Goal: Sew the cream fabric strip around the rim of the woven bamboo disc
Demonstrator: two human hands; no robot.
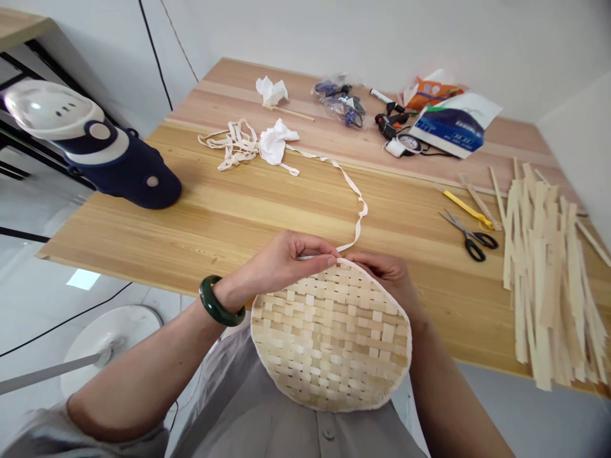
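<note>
A round woven bamboo piece (331,343) with white tape around its rim leans against my grey shirt at the table's front edge. My left hand (296,259) pinches its top rim between thumb and fingers; a dark green bangle (220,301) circles that wrist. Close by on the right, my right hand (389,273) has curled fingers at the same rim, partly hidden behind the weave. From between the hands a white fabric tape (358,219) runs back across the table to a loose tangle (237,143) of the same tape.
Black-handled scissors (470,236) and a yellow strip-like tool (465,207) lie right of my hands, beside a pile of bamboo strips (544,273). Crumpled tissues (275,141), a glue gun (391,121) and a tissue pack (451,124) lie farther back. A navy-and-white astronaut-shaped object (119,165) stands left.
</note>
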